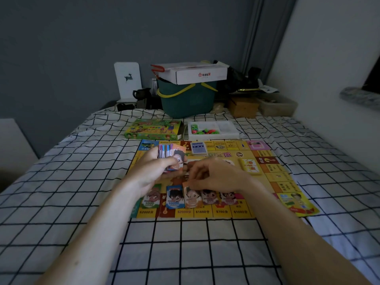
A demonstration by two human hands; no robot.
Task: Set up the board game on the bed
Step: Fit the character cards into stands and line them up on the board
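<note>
Dim room: grey-blue wall, grey curtain, white side wall.

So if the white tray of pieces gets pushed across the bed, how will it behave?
The tray looks thin and light, so it should slide easily, though the soft sheet may snag it. Its walls seem shallow; the loose pieces could rattle or spill if it tips.

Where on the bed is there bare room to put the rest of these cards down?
Bare sheet lies between the board's near edge and you, and left of the board. On the board, the middle right of the hands is partly free. Crowded: the near edge with its row of cards, the far side by the box, tray and basket.
</note>
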